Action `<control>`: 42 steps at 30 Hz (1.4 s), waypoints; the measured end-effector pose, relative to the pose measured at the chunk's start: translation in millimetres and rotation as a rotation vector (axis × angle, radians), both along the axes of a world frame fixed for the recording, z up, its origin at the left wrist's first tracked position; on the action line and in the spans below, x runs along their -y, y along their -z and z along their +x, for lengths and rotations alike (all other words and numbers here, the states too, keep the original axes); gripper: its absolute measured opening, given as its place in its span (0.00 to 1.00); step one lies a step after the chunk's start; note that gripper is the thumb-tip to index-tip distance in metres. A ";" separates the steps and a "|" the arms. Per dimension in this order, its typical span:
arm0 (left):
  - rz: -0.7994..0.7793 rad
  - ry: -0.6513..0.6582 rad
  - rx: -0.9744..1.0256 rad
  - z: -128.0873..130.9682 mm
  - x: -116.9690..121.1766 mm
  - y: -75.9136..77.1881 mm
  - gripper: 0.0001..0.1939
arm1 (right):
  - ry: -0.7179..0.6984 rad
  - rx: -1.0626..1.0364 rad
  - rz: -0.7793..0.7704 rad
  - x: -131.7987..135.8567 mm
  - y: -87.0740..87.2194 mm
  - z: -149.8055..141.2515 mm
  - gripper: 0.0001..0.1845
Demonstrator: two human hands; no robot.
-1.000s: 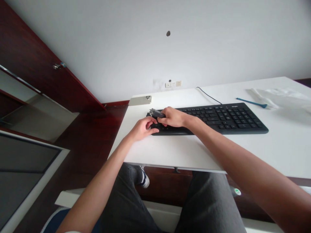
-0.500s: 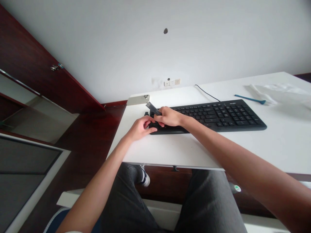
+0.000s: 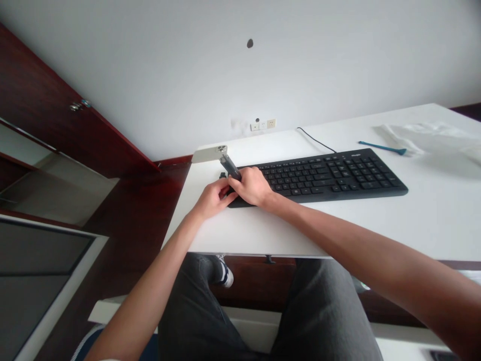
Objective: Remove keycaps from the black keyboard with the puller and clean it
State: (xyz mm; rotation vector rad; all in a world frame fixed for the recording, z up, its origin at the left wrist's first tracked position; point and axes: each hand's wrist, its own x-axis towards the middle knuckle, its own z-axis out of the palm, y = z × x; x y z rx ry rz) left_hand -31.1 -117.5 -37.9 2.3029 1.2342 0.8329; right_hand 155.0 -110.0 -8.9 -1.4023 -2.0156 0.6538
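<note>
My right hand (image 3: 251,186) rests over the left end of a black computer keyboard (image 3: 330,175), its fingers shut on a slim grey tool (image 3: 227,166) whose tip points up and away from me. My left hand (image 3: 212,199) lies just beside it, fingers curled against the right hand at the keyboard's front corner. Whether it holds anything is hidden. A small dark piece (image 3: 223,175) shows past the keyboard's left end, close to the tool.
A cream smartphone (image 3: 208,154) lies on the white desk (image 3: 285,235) just beyond the tool. At the far right are a blue slender tool (image 3: 383,148) and a white plastic sheet (image 3: 424,136). A black cable (image 3: 315,141) runs towards the wall sockets (image 3: 263,125).
The grey tool has swung from lying nearly flat to pointing up and away. My hands have drawn closer together. The whole scene has shifted slightly in view as my head moved.
</note>
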 end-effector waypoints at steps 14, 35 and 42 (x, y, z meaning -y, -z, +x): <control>0.122 0.001 0.009 11.1 -2.2 6.8 0.05 | -0.003 -0.116 0.103 2.4 3.7 -0.1 0.15; -0.181 0.047 0.163 -6.2 -3.9 1.1 0.13 | 0.126 -0.546 0.179 -15.1 5.5 10.0 0.21; -0.252 0.059 0.213 -10.4 -4.7 1.2 0.14 | 0.134 -0.509 0.144 -17.0 1.7 14.7 0.21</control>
